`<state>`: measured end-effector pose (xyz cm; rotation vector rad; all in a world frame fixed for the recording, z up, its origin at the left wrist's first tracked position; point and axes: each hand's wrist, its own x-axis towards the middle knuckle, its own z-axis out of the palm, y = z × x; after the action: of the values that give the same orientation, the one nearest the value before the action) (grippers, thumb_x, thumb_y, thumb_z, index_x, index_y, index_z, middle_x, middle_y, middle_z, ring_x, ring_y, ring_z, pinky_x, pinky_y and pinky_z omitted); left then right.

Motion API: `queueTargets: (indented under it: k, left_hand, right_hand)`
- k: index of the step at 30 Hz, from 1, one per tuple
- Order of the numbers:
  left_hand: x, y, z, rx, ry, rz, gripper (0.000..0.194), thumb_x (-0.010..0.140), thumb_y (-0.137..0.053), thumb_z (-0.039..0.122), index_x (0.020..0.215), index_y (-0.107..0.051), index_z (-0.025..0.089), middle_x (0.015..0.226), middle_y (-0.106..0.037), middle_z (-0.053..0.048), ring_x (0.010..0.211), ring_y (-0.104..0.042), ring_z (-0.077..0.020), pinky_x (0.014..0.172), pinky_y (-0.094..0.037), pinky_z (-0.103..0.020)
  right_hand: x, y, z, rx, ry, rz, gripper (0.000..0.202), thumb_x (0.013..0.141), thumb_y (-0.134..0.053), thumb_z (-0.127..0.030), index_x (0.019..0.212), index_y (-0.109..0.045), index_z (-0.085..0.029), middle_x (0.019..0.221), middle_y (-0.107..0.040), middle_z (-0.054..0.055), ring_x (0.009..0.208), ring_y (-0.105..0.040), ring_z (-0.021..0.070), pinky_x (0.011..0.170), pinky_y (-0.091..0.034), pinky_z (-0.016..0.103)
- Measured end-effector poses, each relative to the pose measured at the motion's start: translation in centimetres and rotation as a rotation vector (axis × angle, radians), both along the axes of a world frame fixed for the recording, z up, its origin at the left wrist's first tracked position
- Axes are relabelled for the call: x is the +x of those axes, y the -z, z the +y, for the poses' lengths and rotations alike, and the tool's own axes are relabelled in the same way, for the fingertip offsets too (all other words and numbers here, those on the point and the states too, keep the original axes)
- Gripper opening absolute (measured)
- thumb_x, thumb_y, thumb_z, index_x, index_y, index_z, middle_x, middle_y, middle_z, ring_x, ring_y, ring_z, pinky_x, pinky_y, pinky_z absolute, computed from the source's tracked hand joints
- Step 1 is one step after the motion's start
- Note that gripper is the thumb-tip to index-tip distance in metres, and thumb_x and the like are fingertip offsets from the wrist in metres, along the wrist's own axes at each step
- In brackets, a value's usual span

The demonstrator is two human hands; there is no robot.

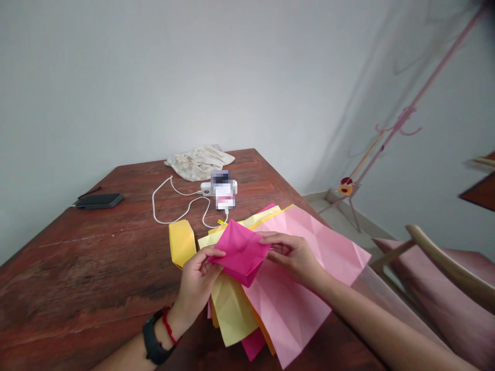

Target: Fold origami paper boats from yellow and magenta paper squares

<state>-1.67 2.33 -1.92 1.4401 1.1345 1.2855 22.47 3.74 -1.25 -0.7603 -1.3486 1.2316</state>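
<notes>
A folded magenta paper [242, 252] is held up between my two hands, above a fanned pile of creased sheets. My left hand [199, 275] pinches its left corner with thumb and fingers. At the right corner, the thumb and fingertips of my right hand [292, 255] close on the same paper. Beneath lie a large pink sheet [288, 309], a pale yellow sheet [234, 312] and more magenta and orange edges. Just left of the pile sits a folded yellow paper piece [182, 242].
On the wooden table [96, 278], a phone [224, 193] is joined to a white cable [153, 198]. A crumpled cloth [199, 162] lies behind it. A dark power bank-like block [99, 201] is at left. A wooden chair [444, 268] and pink rack [402, 121] stand right.
</notes>
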Motion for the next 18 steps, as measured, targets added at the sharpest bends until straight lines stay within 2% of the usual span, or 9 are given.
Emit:
queueTargets:
  k: [4, 9, 13, 18]
  left_hand:
    - [0.0, 0.1, 0.0, 0.010, 0.006, 0.010, 0.024, 0.078, -0.073, 0.040, 0.083, -0.071, 0.017, 0.086, -0.075, -0.007, 0.079, -0.071, -0.0212, 0.069, -0.057, -0.027]
    - [0.1, 0.0, 0.2, -0.036, 0.066, 0.005, 0.024, 0.073, -0.077, 0.038, 0.084, -0.076, 0.016, 0.087, -0.076, -0.008, 0.080, -0.071, -0.0223, 0.069, -0.057, -0.027]
    - [0.3, -0.5, 0.0, -0.068, 0.052, -0.019, 0.025, 0.075, -0.076, 0.039, 0.082, -0.077, 0.015, 0.087, -0.077, -0.008, 0.083, -0.070, -0.0226, 0.074, -0.056, -0.028]
    - [0.5, -1.0, -0.6, -0.086, 0.001, -0.018, 0.025, 0.080, -0.073, 0.039, 0.076, -0.072, 0.015, 0.073, -0.071, -0.003, 0.066, -0.062, -0.0147, 0.061, -0.048, -0.021]
  right_hand:
    - [0.4, 0.1, 0.4, 0.101, 0.012, -0.090, 0.007, 0.079, -0.079, -0.027, 0.086, -0.081, -0.027, 0.104, -0.077, 0.008, 0.096, -0.073, 0.0241, 0.079, -0.062, 0.037]
    - [0.9, -0.2, 0.9, 0.093, 0.049, -0.200, 0.011, 0.078, -0.079, -0.035, 0.086, -0.082, -0.027, 0.098, -0.078, 0.008, 0.089, -0.073, 0.0235, 0.077, -0.062, 0.037]
    - [0.6, -0.3, 0.6, -0.037, 0.039, -0.152, 0.020, 0.077, -0.080, -0.042, 0.082, -0.080, -0.023, 0.097, -0.078, 0.009, 0.093, -0.072, 0.0246, 0.081, -0.060, 0.038]
    - [-0.2, 0.1, 0.1, -0.292, 0.033, -0.042, 0.030, 0.072, -0.083, -0.045, 0.076, -0.068, -0.020, 0.077, -0.074, 0.004, 0.071, -0.070, 0.0179, 0.066, -0.057, 0.030]
